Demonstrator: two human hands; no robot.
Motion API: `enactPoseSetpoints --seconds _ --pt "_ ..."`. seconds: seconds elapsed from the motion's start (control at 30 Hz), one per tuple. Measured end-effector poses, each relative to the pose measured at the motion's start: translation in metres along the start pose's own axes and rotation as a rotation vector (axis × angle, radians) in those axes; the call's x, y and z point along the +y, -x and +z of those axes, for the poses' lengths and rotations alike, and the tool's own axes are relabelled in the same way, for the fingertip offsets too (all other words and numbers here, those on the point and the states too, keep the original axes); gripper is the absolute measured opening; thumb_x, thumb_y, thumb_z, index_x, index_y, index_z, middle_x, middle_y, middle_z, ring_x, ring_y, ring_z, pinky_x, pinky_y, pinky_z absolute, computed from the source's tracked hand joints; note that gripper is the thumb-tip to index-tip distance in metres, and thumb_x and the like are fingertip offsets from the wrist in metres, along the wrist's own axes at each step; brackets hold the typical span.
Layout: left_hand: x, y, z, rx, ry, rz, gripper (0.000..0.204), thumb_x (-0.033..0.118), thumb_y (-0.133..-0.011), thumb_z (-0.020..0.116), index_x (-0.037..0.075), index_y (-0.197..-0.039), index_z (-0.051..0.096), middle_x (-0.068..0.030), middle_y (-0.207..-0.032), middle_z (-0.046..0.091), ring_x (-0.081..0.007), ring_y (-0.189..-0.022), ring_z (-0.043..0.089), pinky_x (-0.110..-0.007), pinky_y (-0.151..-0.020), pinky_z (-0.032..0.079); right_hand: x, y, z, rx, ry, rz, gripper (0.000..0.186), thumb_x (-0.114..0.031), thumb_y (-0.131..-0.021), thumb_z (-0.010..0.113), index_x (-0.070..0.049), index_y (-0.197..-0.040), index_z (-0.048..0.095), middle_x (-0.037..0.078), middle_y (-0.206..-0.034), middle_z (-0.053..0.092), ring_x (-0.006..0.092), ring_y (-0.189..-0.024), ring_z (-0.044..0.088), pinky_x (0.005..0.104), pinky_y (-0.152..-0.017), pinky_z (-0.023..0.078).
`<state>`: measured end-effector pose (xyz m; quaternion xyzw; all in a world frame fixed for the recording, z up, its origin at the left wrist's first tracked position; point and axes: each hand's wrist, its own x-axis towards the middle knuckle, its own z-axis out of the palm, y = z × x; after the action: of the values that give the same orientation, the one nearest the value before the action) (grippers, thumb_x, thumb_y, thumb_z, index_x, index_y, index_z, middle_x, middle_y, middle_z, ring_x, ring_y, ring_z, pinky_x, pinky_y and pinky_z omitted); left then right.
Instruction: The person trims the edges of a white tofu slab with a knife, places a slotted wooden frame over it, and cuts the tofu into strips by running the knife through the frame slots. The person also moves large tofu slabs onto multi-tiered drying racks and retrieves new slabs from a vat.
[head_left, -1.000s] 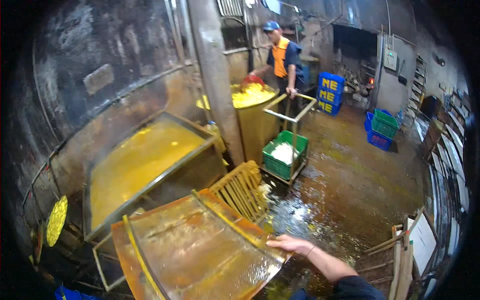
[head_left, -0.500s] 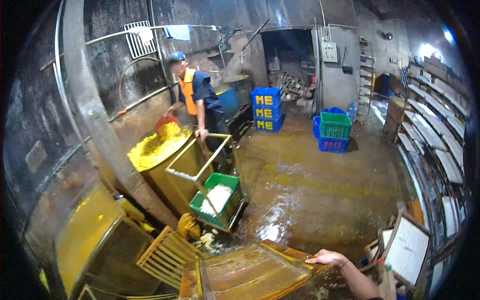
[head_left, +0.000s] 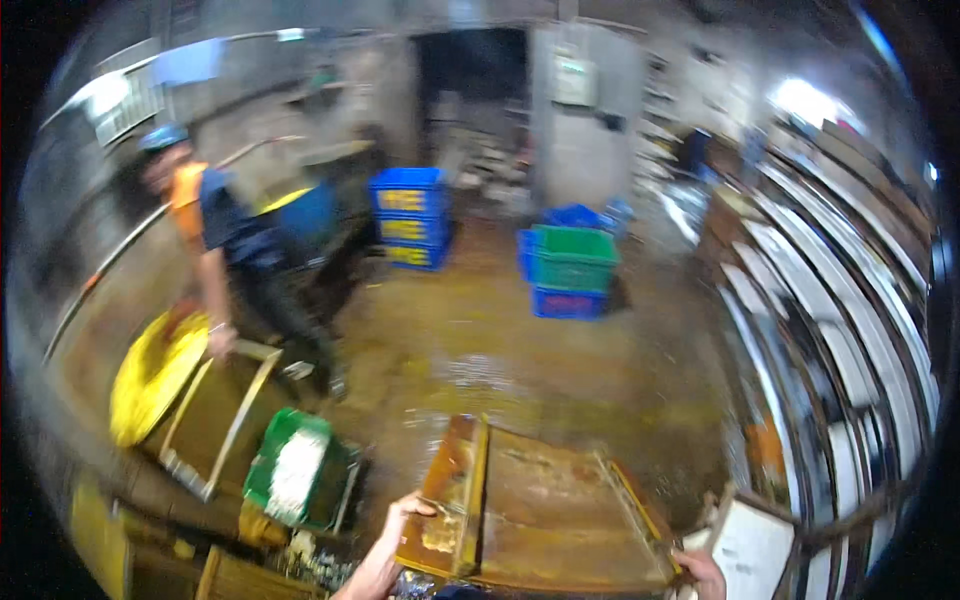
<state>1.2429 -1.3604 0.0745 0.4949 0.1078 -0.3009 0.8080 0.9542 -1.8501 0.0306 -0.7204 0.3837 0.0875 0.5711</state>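
I saw a wet brown floor (head_left: 520, 370) under my tray (head_left: 545, 505). Blue crates (head_left: 408, 215) and a green crate (head_left: 572, 257) stood beyond it. My left hand (head_left: 400, 520) and right hand (head_left: 705, 572) gripped its edges.

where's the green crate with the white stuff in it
In the head view, the green crate sits on the wet floor at lower left, beside the co-worker's metal frame and left of the held rusty tray.

Left hand (head_left: 400, 525) and right hand (head_left: 703, 573) apart, seemingly gripping.
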Motion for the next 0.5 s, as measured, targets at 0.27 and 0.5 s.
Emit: enactPoseSetpoints --seconds 0.27,0.5 --pt "0.041 -0.297 0.216 -0.385 -0.176 -0.002 0.056 0.012 -0.080 0.059 -0.012 -0.129 0.045 -0.0201 -0.104 0.067 -0.0285 -0.089 0.068 -0.041 -0.082 0.057 -0.052 -0.155 -0.137 0.193 -0.386 0.117 0.038 -0.037 -0.087 0.073 0.001 -0.091 0.073 0.000 -0.076 0.064 0.0096 -0.068 0.053 0.0287 -0.059 0.039" --pt "0.052 -0.490 0.410 -0.686 -0.129 -0.274 0.038 0.021 -0.082 0.061 -0.008 -0.107 0.064 -0.0233 -0.098 0.068 -0.0298 -0.082 0.067 -0.036 -0.071 0.057 -0.072 -0.278 -0.247 0.321 -0.443 0.249 0.052 -0.042 -0.093 0.062 0.000 -0.123 0.063 0.012 -0.112 0.065 0.0170 -0.106 0.057 0.0303 -0.086 0.044"
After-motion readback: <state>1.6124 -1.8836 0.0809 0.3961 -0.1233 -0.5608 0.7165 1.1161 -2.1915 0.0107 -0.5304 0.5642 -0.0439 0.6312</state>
